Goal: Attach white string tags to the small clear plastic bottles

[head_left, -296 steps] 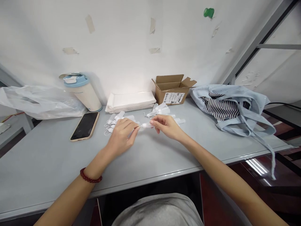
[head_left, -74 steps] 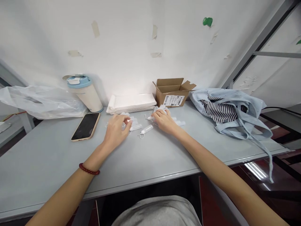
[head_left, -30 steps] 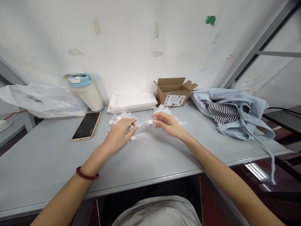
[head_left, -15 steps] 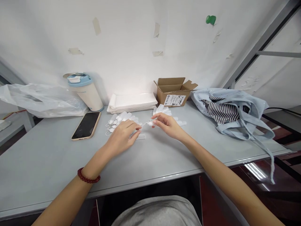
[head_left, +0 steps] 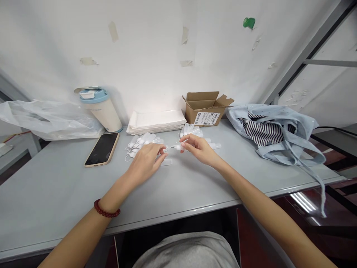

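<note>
Grey tabletop (head_left: 178, 190): wide room before front edge (head_left: 178, 216); right hand (head_left: 200, 149) pinching white bottle (head_left: 177, 147), left hand (head_left: 146, 159) grip unclear.

Probably a workshop: a smooth grey tabletop (head_left: 181, 191) lies under the grip of the right hand (head_left: 198, 148), with small whitish plastic tubes (head_left: 148, 137) clustered left of it and a labelled, open brown cardboard box (head_left: 191, 114) beyond.

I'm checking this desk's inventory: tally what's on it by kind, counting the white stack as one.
Bags: 2 (white plastic bag, blue cloth bag)
Tumbler: 1
Phone: 1
Cardboard box: 1
White stack: 1
Total: 6, leaving out the small white bottles, which overlap too much to count.
</note>
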{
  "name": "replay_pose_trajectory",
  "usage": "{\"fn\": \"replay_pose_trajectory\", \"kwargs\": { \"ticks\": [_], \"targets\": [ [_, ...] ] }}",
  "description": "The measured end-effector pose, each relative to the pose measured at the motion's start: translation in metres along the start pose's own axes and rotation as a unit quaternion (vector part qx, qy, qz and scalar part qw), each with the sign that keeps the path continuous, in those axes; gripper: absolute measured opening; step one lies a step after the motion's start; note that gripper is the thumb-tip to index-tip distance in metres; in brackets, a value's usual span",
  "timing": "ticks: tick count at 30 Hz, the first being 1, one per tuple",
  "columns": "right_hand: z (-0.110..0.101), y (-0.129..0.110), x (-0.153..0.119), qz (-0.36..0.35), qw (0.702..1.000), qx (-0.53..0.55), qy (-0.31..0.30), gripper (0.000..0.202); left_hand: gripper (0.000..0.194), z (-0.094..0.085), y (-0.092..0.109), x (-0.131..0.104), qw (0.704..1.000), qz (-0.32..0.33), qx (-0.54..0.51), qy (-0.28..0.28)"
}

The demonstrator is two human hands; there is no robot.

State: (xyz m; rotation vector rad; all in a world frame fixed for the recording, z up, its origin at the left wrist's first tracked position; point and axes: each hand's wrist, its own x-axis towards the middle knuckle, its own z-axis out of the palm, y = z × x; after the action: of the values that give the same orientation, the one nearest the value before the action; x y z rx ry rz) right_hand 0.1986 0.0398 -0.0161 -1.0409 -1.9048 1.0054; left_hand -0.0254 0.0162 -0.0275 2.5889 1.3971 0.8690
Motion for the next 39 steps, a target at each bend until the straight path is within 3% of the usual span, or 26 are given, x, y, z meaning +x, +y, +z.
{"fn": "replay_pose_trajectory", "kwargs": {
  "ticks": [7,10,14,18,39],
  "targets": [
    [0.000,-0.003,0.000,0.008,1.000,0.007,-0.004,0.022,0.025,-0.002,0.005,0.003,0.999,0.034,-0.004,-0.018],
    [0.000,-0.005,-0.001,0.017,1.000,0.020,-0.017,0.023,0.024,-0.005,0.010,0.004,0.995,-0.038,-0.089,-0.011],
    [0.000,-0.008,-0.003,0.016,0.998,0.052,-0.037,0.025,0.027,-0.013,0.015,0.007,0.950,-0.159,-0.261,-0.060],
    [0.002,-0.009,-0.004,0.017,0.996,0.080,-0.042,0.026,0.030,-0.016,0.016,0.008,0.918,-0.194,-0.337,-0.084],
    [0.002,-0.009,-0.004,0.013,0.995,0.096,-0.037,0.027,0.030,-0.016,0.017,0.009,0.905,-0.199,-0.364,-0.091]
  ]
}}
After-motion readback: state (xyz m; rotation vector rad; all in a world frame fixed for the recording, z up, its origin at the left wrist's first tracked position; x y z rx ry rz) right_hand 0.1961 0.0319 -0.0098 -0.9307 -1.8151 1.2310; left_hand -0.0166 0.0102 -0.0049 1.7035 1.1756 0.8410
